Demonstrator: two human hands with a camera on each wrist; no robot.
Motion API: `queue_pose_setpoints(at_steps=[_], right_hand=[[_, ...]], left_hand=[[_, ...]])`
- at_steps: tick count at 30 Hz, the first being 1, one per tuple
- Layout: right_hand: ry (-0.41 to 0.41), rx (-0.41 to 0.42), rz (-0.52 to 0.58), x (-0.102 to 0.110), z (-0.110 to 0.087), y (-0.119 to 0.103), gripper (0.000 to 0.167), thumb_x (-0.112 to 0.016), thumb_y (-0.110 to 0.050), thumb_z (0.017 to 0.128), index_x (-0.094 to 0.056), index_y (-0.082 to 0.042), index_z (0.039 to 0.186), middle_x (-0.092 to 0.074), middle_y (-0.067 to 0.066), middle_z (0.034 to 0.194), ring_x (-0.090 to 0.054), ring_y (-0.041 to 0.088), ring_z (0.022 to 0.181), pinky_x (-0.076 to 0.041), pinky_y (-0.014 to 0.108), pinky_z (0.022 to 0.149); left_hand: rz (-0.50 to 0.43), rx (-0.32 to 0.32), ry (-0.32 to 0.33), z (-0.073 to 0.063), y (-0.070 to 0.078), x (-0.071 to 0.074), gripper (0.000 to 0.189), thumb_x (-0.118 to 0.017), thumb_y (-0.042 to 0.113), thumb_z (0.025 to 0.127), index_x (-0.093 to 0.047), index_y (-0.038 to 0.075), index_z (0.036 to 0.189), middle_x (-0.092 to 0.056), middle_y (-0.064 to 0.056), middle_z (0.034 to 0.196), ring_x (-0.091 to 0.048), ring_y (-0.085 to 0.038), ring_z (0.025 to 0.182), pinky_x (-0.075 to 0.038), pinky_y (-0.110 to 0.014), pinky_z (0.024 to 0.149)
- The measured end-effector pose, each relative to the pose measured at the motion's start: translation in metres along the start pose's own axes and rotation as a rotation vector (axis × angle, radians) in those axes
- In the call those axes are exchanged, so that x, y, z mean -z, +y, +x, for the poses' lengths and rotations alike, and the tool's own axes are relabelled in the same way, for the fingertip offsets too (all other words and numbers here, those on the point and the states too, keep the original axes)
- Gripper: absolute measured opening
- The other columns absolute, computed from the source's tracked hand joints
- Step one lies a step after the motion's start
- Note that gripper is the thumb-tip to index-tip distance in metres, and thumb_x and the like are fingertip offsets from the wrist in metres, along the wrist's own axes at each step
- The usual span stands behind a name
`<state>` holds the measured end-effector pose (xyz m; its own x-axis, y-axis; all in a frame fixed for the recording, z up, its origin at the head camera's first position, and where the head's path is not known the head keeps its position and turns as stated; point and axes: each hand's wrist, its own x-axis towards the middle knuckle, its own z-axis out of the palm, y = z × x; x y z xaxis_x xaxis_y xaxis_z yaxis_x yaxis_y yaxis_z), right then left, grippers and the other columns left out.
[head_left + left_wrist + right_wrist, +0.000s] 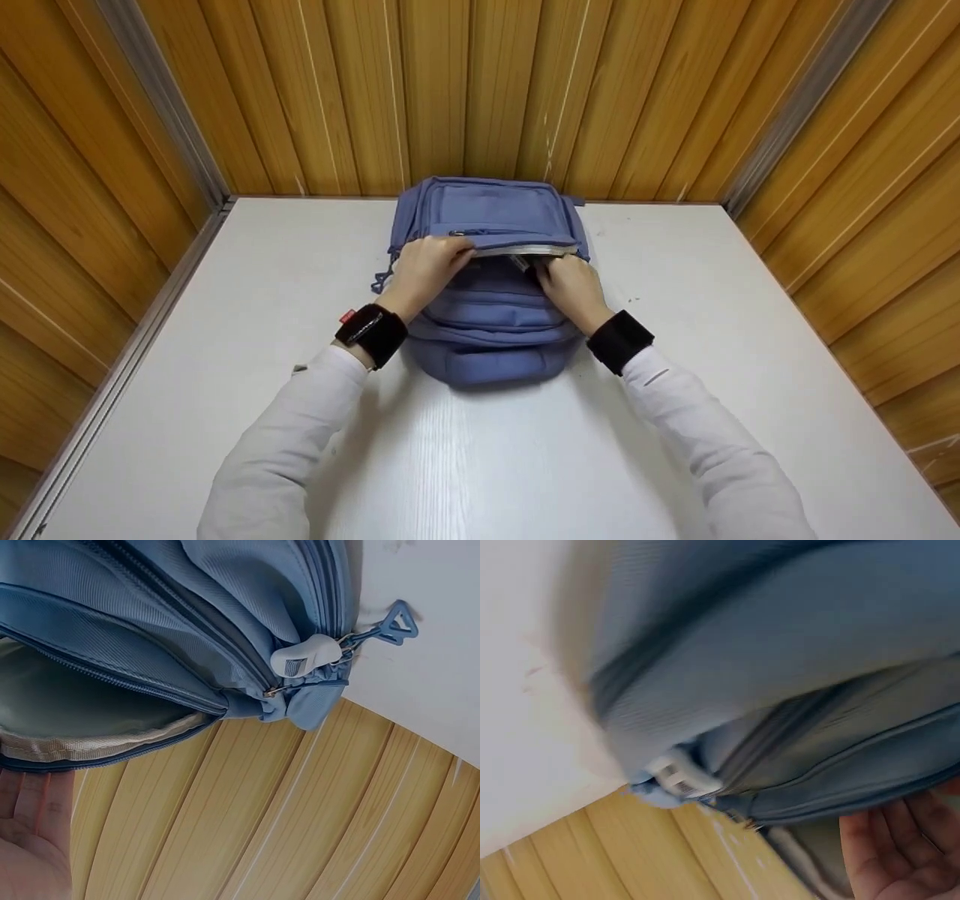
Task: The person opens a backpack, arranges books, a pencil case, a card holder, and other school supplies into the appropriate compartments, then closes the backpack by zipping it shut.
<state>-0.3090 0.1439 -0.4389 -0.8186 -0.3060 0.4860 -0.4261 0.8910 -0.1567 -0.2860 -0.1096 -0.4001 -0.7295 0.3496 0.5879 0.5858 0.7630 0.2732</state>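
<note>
A blue backpack [491, 315] lies on the table with a zipped pocket gaping across its middle. My left hand [429, 271] grips the upper edge of that opening at its left end. In the left wrist view, the fingers [49, 802] are against this edge, and the pocket's pale lining [97, 742] shows. My right hand [576, 289] reaches into the right end of the opening, fingertips hidden inside. Beside its thumb, a small dark item with a pale strip [520, 262] shows in the gap. I cannot tell whether the right hand holds it.
White buckles [307, 656] and a blue triangular zip pull [397, 624] hang at the backpack's side. The white table [480, 465] extends around it. Wood-patterned panels [480, 90] rise behind and at both sides.
</note>
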Motion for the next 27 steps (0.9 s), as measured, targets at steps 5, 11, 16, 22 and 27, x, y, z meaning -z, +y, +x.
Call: queue_pose_setpoints(at_steps=[5, 11, 16, 22, 27], right_hand=[[0.038, -0.011, -0.004, 0.005, -0.013, 0.015, 0.028, -0.065, -0.014, 0.096, -0.065, 0.005, 0.077, -0.069, 0.025, 0.08, -0.069, 0.048, 0.074, -0.055, 0.06, 0.065], [0.137, -0.015, 0.148, 0.004, -0.021, 0.034, 0.019, -0.068, -0.005, 0.089, -0.063, 0.003, 0.073, -0.065, 0.019, 0.076, -0.065, 0.04, 0.07, -0.053, 0.054, 0.065], [0.115, -0.089, 0.206, 0.005, -0.017, 0.05, 0.011, -0.065, -0.001, 0.09, -0.072, 0.005, 0.085, -0.075, 0.02, 0.085, -0.072, 0.038, 0.08, -0.058, 0.052, 0.074], [-0.002, -0.224, 0.247, 0.004, 0.002, 0.062, 0.026, -0.063, -0.005, 0.096, -0.072, 0.007, 0.117, -0.075, 0.026, 0.114, -0.073, 0.042, 0.106, -0.059, 0.054, 0.089], [-0.087, -0.281, 0.303, -0.006, 0.018, 0.068, 0.033, -0.062, -0.004, 0.098, -0.066, 0.008, 0.129, -0.069, 0.029, 0.127, -0.067, 0.044, 0.121, -0.053, 0.053, 0.104]], left_hand=[[0.018, -0.014, -0.013, -0.004, -0.003, -0.001, 0.013, -0.067, 0.016, 0.099, -0.078, 0.009, 0.1, -0.081, -0.006, 0.098, -0.079, -0.026, 0.088, -0.063, -0.044, 0.076], [0.051, -0.042, -0.042, -0.011, -0.004, -0.004, 0.015, -0.067, 0.019, 0.099, -0.077, 0.009, 0.101, -0.081, -0.006, 0.096, -0.079, -0.027, 0.086, -0.062, -0.045, 0.073], [0.085, -0.049, -0.06, -0.016, -0.005, -0.007, 0.014, -0.067, 0.022, 0.099, -0.076, 0.011, 0.097, -0.081, -0.005, 0.091, -0.078, -0.028, 0.083, -0.061, -0.047, 0.07], [0.116, -0.09, -0.09, -0.021, -0.007, -0.011, 0.017, -0.065, 0.024, 0.099, -0.075, 0.011, 0.094, -0.081, -0.005, 0.089, -0.078, -0.029, 0.078, -0.06, -0.046, 0.066], [0.158, -0.125, -0.102, -0.027, -0.008, -0.016, 0.018, -0.065, 0.025, 0.1, -0.076, 0.012, 0.094, -0.081, -0.004, 0.088, -0.077, -0.025, 0.075, -0.06, -0.042, 0.063]])
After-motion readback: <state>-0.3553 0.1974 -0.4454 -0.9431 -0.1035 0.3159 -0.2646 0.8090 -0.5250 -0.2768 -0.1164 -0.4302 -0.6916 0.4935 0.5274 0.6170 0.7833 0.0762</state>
